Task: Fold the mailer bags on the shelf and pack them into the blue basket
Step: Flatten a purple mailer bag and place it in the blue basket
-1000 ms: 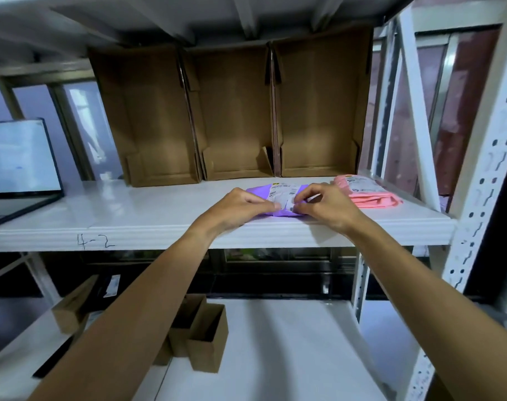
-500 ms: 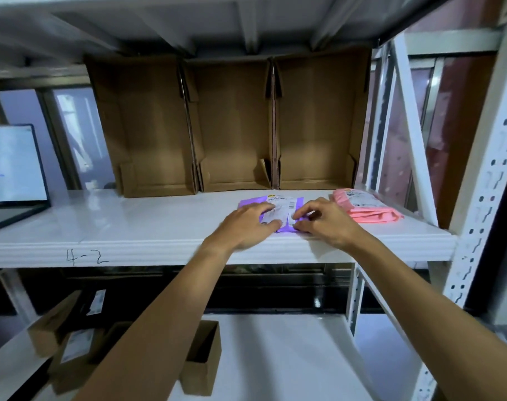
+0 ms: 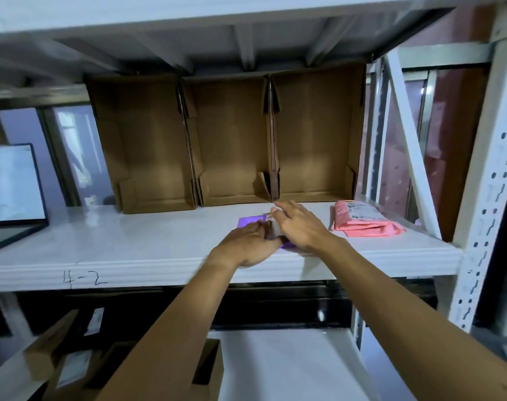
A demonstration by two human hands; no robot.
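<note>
Left hand (image 3: 245, 246): palm down, fingers flat on purple mailer bag (image 3: 250, 220), near front edge of shelf (image 3: 130, 244), right of centre. Right hand (image 3: 300, 228): fingers straight, laid over same bag. Pink mailer bag (image 3: 362, 224): folded, right end. Cardboard boxes (image 3: 229, 146): three, along back edge.

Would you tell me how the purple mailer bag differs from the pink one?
The purple mailer bag lies under the left hand and right hand, largely covered; the pink mailer bag lies untouched, in full view. The purple one sits around the middle of the white shelf; the pink one is nearer its right end. The pink one shows folded layers at its edge; the purple one's folds are hidden. Both lie on that shelf, label up.
</note>
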